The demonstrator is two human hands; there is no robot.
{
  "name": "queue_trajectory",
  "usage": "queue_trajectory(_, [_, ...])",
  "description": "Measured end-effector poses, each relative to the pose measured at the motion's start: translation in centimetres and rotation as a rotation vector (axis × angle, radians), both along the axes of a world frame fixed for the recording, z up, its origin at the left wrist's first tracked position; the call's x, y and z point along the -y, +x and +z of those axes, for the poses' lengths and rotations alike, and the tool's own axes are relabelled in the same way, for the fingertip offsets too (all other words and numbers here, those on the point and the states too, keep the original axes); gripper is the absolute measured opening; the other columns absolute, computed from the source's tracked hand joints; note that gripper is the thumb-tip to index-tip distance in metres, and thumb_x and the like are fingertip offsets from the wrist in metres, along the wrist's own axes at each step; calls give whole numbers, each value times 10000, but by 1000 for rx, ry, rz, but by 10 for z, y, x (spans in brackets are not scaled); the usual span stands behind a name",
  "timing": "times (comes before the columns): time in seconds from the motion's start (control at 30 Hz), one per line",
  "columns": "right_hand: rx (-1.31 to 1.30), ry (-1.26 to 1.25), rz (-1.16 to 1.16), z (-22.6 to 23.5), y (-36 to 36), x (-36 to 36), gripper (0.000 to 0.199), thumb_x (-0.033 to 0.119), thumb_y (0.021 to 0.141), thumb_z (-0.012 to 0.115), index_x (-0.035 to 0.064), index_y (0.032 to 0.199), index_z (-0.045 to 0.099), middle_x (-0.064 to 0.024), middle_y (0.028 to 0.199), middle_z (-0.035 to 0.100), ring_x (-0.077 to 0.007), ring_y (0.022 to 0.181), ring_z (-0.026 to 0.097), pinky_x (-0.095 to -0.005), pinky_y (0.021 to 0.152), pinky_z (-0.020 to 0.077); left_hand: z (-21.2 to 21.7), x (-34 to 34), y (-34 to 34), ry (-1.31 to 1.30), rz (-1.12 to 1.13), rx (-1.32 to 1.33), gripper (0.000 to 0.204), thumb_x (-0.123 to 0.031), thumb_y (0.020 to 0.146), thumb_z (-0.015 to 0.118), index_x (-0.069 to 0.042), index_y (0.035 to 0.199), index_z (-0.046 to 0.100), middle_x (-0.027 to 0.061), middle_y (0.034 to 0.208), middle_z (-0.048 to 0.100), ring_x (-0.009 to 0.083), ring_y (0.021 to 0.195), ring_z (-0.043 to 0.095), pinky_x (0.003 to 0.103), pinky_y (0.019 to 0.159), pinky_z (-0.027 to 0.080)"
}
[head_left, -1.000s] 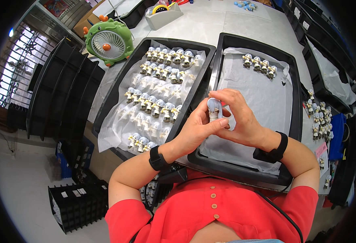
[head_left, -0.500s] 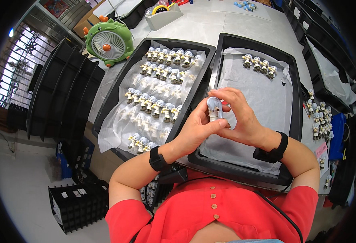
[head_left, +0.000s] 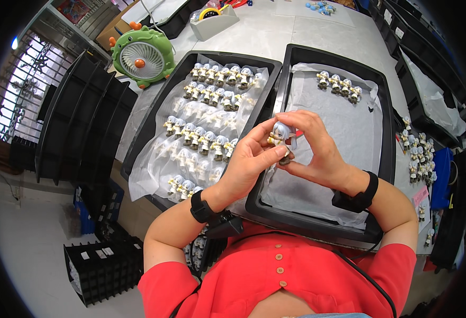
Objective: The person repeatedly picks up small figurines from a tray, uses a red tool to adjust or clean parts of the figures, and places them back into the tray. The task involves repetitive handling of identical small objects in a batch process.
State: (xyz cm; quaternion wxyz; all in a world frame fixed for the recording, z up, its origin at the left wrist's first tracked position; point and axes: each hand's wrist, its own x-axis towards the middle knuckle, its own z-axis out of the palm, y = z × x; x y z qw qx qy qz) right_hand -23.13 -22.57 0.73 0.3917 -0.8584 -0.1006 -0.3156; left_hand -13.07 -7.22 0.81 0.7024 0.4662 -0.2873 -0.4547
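While both hands come together near the middle of the view, a small figurine [head_left: 280, 133] with pale blue hair stands between them, its head toward twelve o'clock and its feet toward six. The left hand [head_left: 249, 161] has its fingers clamped on the body, thumb laid across the front. The right hand [head_left: 320, 153] also grips the piece, its fingers at the head and its thumb low beside the feet. A black band circles each wrist.

From the figurine, at nine to ten o'clock, a black tray [head_left: 238, 58] holds rows of similar figures [head_left: 206, 139], some veiled by thin white sheets. The held piece is over the nine o'clock side of a second black tray [head_left: 317, 224], lined with white paper; four more figures [head_left: 335, 83] stand in a short row there, between one and two o'clock. At three o'clock, a loose cluster [head_left: 414, 153] of the same kind rests on the tabletop [head_left: 275, 33]. A green fan [head_left: 161, 50] is at ten o'clock, a tape dispenser [head_left: 217, 25] at eleven.
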Motion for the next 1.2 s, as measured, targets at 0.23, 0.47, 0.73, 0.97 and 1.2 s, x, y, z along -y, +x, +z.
queue_trajectory(0.23, [-90, 100, -43, -1, 0, 3, 675, 119, 653, 778, 91, 1257, 477, -104, 1197, 525, -284, 1109, 489, -371, 935, 413, -1, 2, 2, -48, 38, 10, 531, -100, 890, 552, -8, 1367, 338, 105, 1137, 568, 174, 1012, 587, 327, 865, 478])
queue_trajectory(0.47, [-117, 120, -43, 0, -1, 2, 658, 127, 655, 778, 81, 1243, 487, -109, 1194, 527, -290, 1117, 486, -376, 946, 404, 0, 1, 2, -44, 46, -14, 485, -120, 919, 519, -14, 1361, 350, 106, 1143, 571, 167, 1006, 590, 323, 861, 479])
queue_trajectory(0.73, [-63, 66, -50, -2, 0, 2, 669, 119, 637, 782, 73, 1236, 489, -118, 1191, 527, -297, 1115, 487, -393, 954, 395, -2, 1, 2, -32, 71, -62, 432, -180, 960, 471, -46, 1348, 337, 123, 1133, 570, 224, 980, 618, 348, 836, 504])
queue_trajectory(0.97, [-56, 72, -50, -2, -1, 2, 684, 96, 618, 777, 67, 1237, 487, -118, 1181, 527, -299, 1111, 490, -394, 955, 395, 1, 2, 0, -30, 81, -85, 314, -193, 959, 483, -56, 1225, 386, 148, 1095, 579, 272, 945, 639, 382, 822, 522])
queue_trajectory(1.2, [-32, 69, -54, -2, -2, 0, 700, 82, 613, 778, 73, 1244, 477, -114, 1188, 522, -298, 1110, 491, -390, 957, 395, -2, 3, 2, -47, 60, -120, 318, -189, 963, 474, -47, 1233, 388, 145, 1079, 589, 271, 948, 639, 381, 817, 524])
